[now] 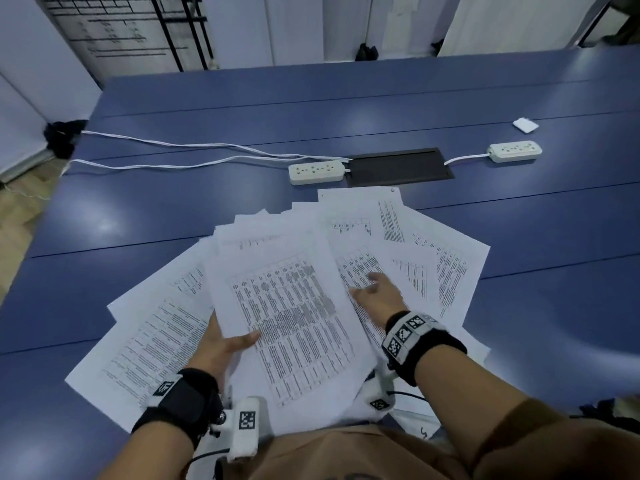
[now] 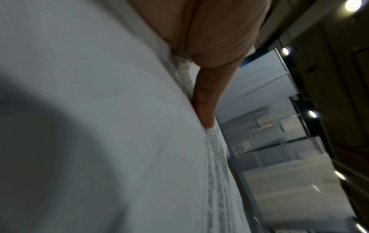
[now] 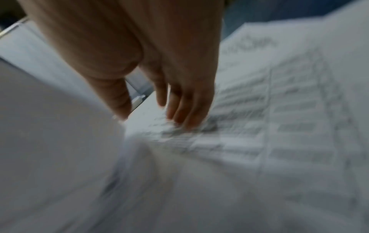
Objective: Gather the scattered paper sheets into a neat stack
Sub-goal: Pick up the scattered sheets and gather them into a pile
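Sheets (image 1: 408, 258) are fanned out across the near side of the blue table (image 1: 173, 216), corners sticking out everywhere. Left hand (image 1: 221, 341) pinches a bunch (image 1: 294, 306) by its left edge, thumb on top. Right hand (image 1: 377, 292) lies flat on loose sheets, fingers spread. Plenty of bare table left and right; two power strips (image 1: 317, 171) sit just past the far edge.

Both forearms bare below brown sleeves (image 1: 540, 441). Black strap on left wrist (image 1: 181, 400), carrying a white block (image 1: 246, 426) with a black-and-white square marker; black cable trails beneath. Right wrist: black band (image 1: 420, 344) with white plate of three square markers; second white marker block (image 1: 379, 403) underneath.
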The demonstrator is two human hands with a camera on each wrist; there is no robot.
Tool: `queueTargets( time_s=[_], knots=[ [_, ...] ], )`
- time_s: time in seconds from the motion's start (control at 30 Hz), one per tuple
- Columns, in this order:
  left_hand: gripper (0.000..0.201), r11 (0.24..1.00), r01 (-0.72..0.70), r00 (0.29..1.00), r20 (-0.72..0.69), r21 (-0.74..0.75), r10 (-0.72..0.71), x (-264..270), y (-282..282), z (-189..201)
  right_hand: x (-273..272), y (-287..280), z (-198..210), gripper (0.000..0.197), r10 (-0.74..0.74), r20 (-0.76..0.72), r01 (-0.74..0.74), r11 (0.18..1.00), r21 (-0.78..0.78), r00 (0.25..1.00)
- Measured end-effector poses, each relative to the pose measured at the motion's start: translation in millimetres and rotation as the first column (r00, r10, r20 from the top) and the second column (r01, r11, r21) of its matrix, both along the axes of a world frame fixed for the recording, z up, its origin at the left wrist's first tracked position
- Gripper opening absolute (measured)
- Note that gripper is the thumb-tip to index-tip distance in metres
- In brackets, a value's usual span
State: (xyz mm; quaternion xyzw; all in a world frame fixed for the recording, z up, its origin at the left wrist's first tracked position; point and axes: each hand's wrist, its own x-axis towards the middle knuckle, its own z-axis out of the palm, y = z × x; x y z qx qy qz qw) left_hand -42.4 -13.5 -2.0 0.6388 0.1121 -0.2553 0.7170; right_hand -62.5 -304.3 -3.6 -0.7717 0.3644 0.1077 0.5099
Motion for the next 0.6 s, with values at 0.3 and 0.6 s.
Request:
queueTargets(
  time_s=[0.3,0.6],
  knots=[
    [0.078,0.993,-0.086,0.996,-0.005,0.082,0.086,0,34,-22,-37,-70,-14,0.121,-0.210,-0.343,0.018,0.873,-0.487,0.915],
    [0.082,0.988,-0.090,0.995,-0.040,0.128,0.096,5,39,-33,-36,-69,-5,0.099,-0.437,-0.227,0.394,0.894,-0.211,0.870]
  ],
)
